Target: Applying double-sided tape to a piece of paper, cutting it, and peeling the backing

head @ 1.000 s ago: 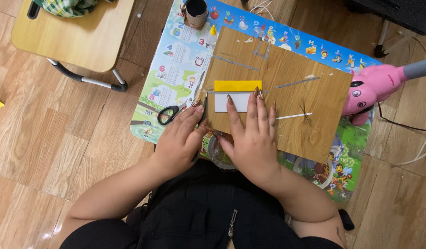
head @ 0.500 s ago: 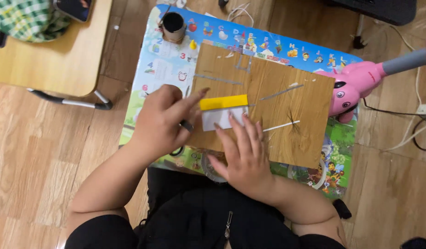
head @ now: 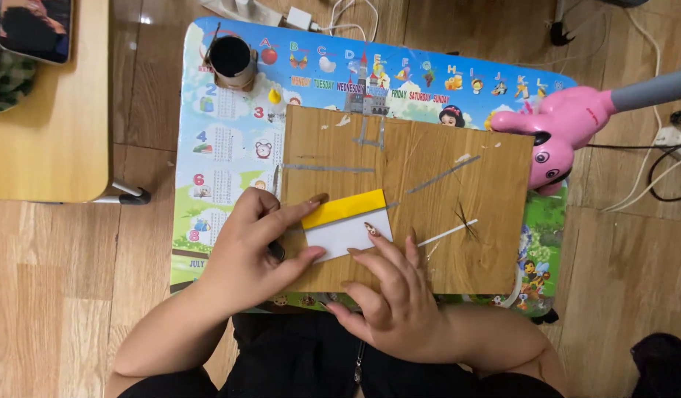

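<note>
A colourful children's mat (head: 222,147) printed with letters, numbers and cartoon pictures covers the floor, and much of it is hidden under a wooden board (head: 429,184) streaked with tape marks. At the left, a low wooden table (head: 46,133) is cut off by the frame edge. A pink toy-shaped object (head: 569,133) with a grey handle lies at the board's right corner, partly out of view.

On the board's near left part lies a folded paper (head: 348,225), yellow above and white below. The left hand (head: 244,258) pinches its left edge, index finger on the yellow strip and thumb at the lower white corner; something dark under the palm is hard to make out. The right hand (head: 395,298) lies open, one fingertip pressing the white part. A cardboard tube (head: 232,60) stands near the mat's far edge.
</note>
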